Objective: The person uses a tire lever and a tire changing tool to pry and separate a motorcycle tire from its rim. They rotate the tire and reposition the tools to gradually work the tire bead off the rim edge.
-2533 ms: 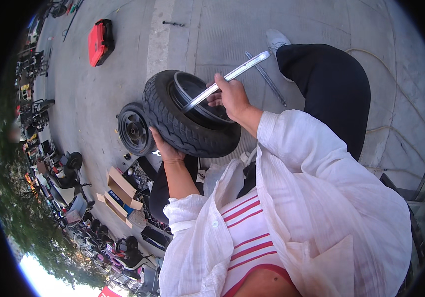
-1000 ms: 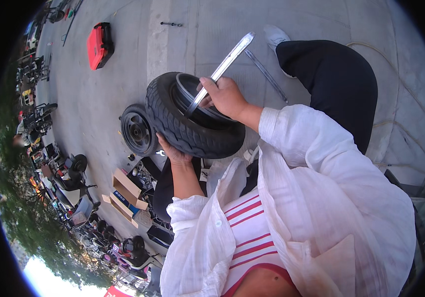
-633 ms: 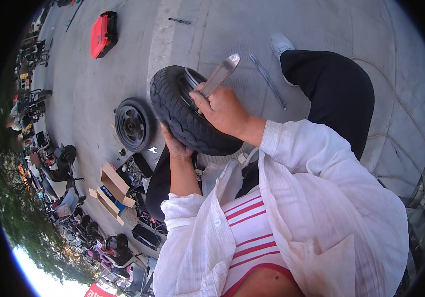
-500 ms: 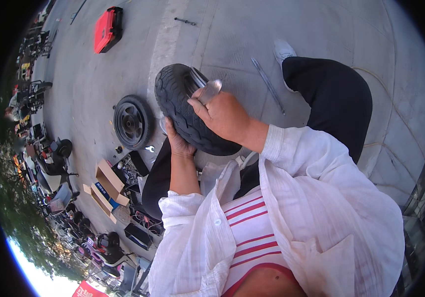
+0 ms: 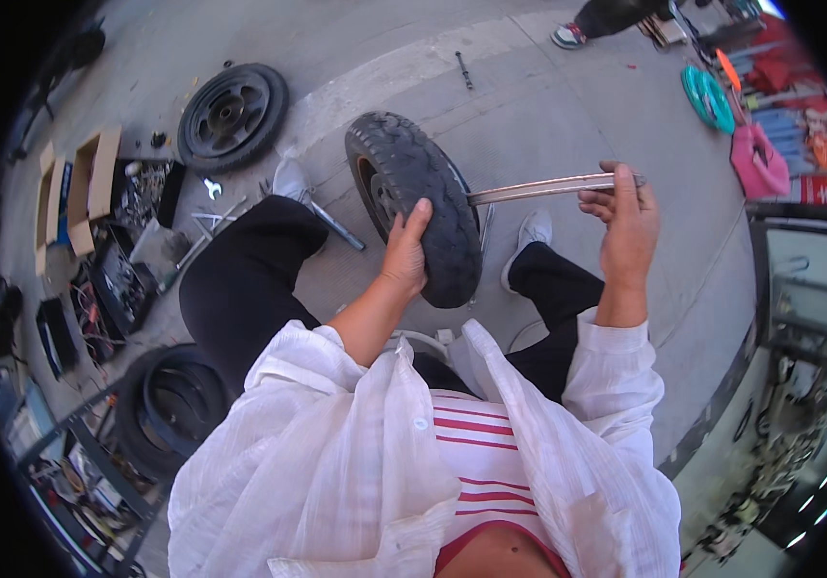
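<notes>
A small black wheel with its tyre (image 5: 423,173) stands upright between my legs, tread toward me. My left hand (image 5: 406,252) grips the near-left side of the tyre, thumb on the tread. Out to the right, my right hand (image 5: 625,226) holds the far end of a long metal tyre lever (image 5: 548,186), fingers closed around it. The lever lies almost level, and its other end meets the wheel's right side at the tyre edge; the tip is hidden there. Partly behind the wheel, another metal bar (image 5: 487,226) shows on the ground.
A second wheel (image 5: 230,114) lies flat at the far left, near a wrench (image 5: 212,189). Left of my knee are an open cardboard box (image 5: 97,178) and tool trays (image 5: 148,188). A metal bar (image 5: 338,227) lies by my left foot, an axle bolt (image 5: 463,70) farther off. Loose tyres (image 5: 170,400) lie lower left.
My right hand has moved from over the wheel out to the right, with the lever now stretching sideways from the tyre. The wheel stands more upright. My view has turned to the right.
</notes>
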Demonstrator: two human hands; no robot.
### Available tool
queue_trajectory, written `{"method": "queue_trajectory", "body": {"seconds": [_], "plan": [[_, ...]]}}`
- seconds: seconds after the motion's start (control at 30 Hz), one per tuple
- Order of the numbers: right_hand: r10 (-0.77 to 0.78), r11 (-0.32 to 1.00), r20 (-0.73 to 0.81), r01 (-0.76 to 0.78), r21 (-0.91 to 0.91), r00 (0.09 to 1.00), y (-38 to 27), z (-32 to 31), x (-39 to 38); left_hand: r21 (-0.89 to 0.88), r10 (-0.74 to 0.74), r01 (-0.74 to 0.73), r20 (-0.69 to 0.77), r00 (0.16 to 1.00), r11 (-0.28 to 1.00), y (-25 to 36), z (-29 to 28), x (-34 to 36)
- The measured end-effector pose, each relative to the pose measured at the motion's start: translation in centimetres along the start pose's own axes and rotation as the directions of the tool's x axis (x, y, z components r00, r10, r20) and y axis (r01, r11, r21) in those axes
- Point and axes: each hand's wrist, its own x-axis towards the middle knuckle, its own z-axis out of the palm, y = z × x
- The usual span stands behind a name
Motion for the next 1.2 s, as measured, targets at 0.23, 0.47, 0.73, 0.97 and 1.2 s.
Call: {"method": "queue_trajectory", "body": {"seconds": [0.23,0.47,0.73,0.97,1.2], "plan": [[0.267,0.887,0.220,-0.150,-0.437,0.938,-4.1,-1.1,7.8,0.630,-0.040,0.165,-0.209,0.977,0.759,-0.5,2.4,-1.5],[0.356,0.647,0.271,-0.026,-0.762,0.894,-7.7,2.5,10.3,0.540,0.051,0.078,-0.221,0.974,0.838,-2.8,3.4,-1.1],[0.235,-0.177,0.755,0.791,-0.586,0.612,-9.9,10.6,10.7,0.384,-0.029,0.186,-0.379,0.925,0.905,-5.6,6.5,-0.1],[0.136,-0.496,0.973,0.863,-0.094,0.184,-9.6,16.7,9.6,0.141,-0.346,0.382,-0.225,0.911,0.913,-8.9,8.3,3.1],[0.523,-0.575,0.801,0.815,0.077,0.293,-10.1,21.2,1.8,0.187,-0.143,0.197,-0.266,0.953,0.963,-13.1,9.2,4.9]]}}
